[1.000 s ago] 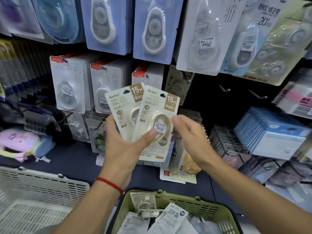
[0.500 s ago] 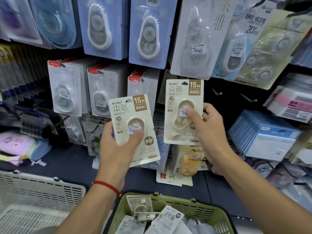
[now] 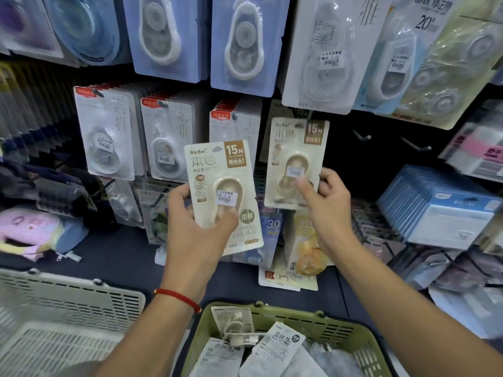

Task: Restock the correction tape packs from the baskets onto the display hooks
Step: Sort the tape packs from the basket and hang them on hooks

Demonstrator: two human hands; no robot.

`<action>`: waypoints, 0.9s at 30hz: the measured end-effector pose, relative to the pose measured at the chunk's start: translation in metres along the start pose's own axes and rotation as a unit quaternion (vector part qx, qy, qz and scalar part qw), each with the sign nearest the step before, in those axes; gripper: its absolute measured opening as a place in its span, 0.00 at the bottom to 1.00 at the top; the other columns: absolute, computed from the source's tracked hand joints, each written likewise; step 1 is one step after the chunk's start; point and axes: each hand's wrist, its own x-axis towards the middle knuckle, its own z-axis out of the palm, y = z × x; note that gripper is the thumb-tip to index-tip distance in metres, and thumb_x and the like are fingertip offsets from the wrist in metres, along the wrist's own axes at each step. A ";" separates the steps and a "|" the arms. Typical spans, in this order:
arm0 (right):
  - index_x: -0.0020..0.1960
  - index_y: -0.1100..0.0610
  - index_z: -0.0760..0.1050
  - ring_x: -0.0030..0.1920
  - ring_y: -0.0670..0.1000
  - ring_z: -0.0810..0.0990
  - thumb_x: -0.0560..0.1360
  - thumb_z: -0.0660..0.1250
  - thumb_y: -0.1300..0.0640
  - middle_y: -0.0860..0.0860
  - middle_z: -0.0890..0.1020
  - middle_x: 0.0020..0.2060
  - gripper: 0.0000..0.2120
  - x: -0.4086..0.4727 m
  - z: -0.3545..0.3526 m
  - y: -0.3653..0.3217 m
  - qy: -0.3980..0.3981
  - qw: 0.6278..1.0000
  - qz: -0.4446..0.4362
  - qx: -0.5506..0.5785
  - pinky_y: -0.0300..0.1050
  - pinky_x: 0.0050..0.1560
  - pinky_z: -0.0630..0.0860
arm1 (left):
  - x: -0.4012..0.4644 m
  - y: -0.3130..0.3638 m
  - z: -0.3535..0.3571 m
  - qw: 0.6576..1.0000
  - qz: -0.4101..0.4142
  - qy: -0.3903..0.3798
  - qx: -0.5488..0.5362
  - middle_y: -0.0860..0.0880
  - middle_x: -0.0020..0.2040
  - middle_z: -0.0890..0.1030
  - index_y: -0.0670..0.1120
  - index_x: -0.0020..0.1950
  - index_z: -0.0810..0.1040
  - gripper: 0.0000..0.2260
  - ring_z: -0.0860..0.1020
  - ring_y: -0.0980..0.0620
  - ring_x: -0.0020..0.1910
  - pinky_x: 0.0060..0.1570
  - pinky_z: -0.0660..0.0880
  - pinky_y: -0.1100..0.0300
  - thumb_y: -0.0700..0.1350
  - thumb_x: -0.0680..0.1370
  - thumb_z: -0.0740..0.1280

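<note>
Head view: the green basket [image 3: 275, 317] sits at the bottom centre and serves as the landmark. Loose correction tape packs [image 3: 275, 349] lie jumbled inside it, white backs and labels showing. Directly above the basket, the left hand [image 3: 198, 227] grips a cream correction tape pack [image 3: 220, 170] marked 15M, its thumb pressed on the blister front over the price sticker and its fingers curled behind the card's left edge. The pack is upright and tilts slightly. A red string bracelet [image 3: 177, 296] circles the left wrist just above the basket's left rim.

Above and to the right of the basket, the right hand [image 3: 326, 210] pinches a second cream pack [image 3: 295, 161] at its lower right part, thumb on the front and fingers curled round the right edge. This pack is blurred and is held up in front of the dark display wall; whether it hangs on a hook cannot be told. Further right of it, two bare display hooks [image 3: 363, 137] stick out of the wall.

Left of the green basket stands a white basket [image 3: 68, 300]. Above both hands, rows of blue and grey-white tape packs [image 3: 109, 137] hang on the wall.
</note>
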 end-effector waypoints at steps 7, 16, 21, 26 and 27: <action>0.77 0.56 0.70 0.62 0.50 0.81 0.81 0.72 0.50 0.47 0.82 0.63 0.27 0.092 0.037 0.029 0.061 0.997 0.049 -0.024 0.33 0.54 0.76 | 0.003 -0.002 0.002 0.999 0.020 -0.027 -0.019 0.52 0.57 0.87 0.52 0.67 0.70 0.25 0.86 0.55 0.56 0.51 0.85 0.51 0.35 0.76 0.76; 0.64 0.50 0.80 0.62 0.55 0.82 0.84 0.64 0.46 0.49 0.84 0.57 0.13 0.033 0.009 0.015 -0.058 0.986 0.022 -0.152 0.52 0.61 0.81 | 0.000 -0.005 0.004 0.993 0.039 -0.109 -0.026 0.47 0.62 0.85 0.55 0.73 0.68 0.26 0.84 0.47 0.62 0.59 0.82 0.39 0.38 0.80 0.73; 0.62 0.50 0.81 0.53 0.48 0.87 0.81 0.69 0.46 0.48 0.88 0.53 0.13 -0.038 -0.010 -0.024 -0.263 0.964 0.012 -0.026 0.38 0.49 0.82 | -0.007 -0.005 0.014 0.986 0.071 -0.153 -0.012 0.49 0.65 0.84 0.56 0.77 0.68 0.29 0.82 0.48 0.65 0.64 0.79 0.41 0.42 0.79 0.75; 0.67 0.52 0.78 0.56 0.48 0.87 0.81 0.71 0.53 0.48 0.88 0.56 0.15 -0.052 -0.016 -0.030 -0.236 0.972 0.007 -0.007 0.40 0.53 0.82 | -0.013 -0.005 0.023 0.979 0.078 -0.189 0.016 0.53 0.62 0.86 0.63 0.76 0.68 0.29 0.84 0.51 0.61 0.58 0.83 0.54 0.49 0.78 0.76; 0.67 0.50 0.77 0.57 0.49 0.87 0.82 0.70 0.53 0.48 0.88 0.57 0.13 -0.052 -0.016 -0.029 -0.228 0.974 0.009 -0.005 0.41 0.54 0.83 | -0.013 -0.007 0.024 0.979 0.065 -0.193 0.017 0.53 0.60 0.86 0.63 0.76 0.68 0.30 0.85 0.51 0.59 0.56 0.83 0.56 0.49 0.78 0.76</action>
